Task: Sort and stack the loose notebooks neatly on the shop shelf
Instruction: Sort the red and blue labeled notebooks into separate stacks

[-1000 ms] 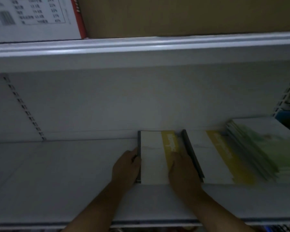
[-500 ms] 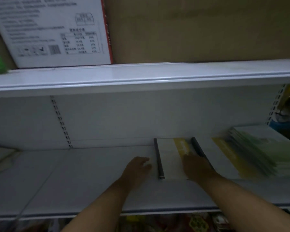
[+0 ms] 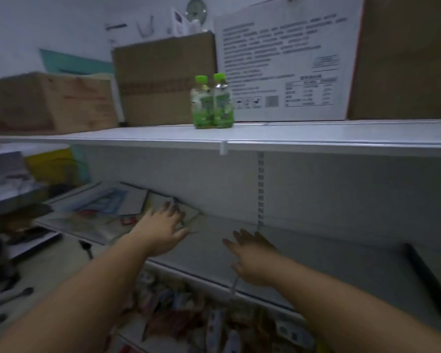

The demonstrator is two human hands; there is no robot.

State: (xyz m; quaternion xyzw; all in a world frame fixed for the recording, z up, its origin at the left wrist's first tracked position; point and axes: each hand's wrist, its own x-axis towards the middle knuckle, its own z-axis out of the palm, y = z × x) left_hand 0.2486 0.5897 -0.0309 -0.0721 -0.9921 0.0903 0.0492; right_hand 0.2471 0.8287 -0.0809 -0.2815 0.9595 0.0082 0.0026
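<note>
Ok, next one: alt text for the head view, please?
Two open hands, left hand and right hand, reach along a white shop shelf toward loose notebooks lying scattered at its left end. Above, two green-capped bottles stand before cardboard boxes.

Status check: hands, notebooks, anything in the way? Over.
Both hands open, empty: left hand at the loose notebooks, right hand over bare shelf. Notebooks lie scattered, unstacked. Nothing seen blocking.
</note>
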